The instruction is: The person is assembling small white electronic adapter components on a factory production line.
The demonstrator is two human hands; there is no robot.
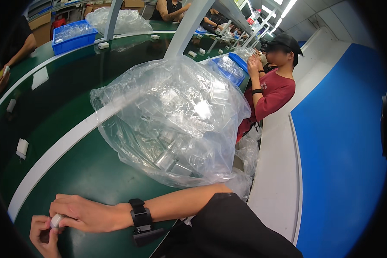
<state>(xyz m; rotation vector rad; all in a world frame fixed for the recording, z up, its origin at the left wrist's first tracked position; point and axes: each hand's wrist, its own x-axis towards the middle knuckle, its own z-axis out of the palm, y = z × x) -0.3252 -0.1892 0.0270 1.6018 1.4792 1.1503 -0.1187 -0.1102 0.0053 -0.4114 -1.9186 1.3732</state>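
At the lower left, both my hands are closed on a small white block-shaped piece (56,221). My right hand (84,213) pinches it from the right between thumb and fingers. A black strap with a dark device (142,220) is around that wrist. My left hand (42,234) grips the piece from the left, with its fingertips bent against it. The fingers cover much of the piece, so its exact kind does not show. Below both hands lies the green work surface (103,167).
A large clear plastic bag (172,116) of transparent parts stands beyond my right arm. A white rail (51,159) borders the dark green belt, which carries white pieces (22,148). Blue bins (75,38) stand farther off. A co-worker in a red shirt (275,88) is at the right.
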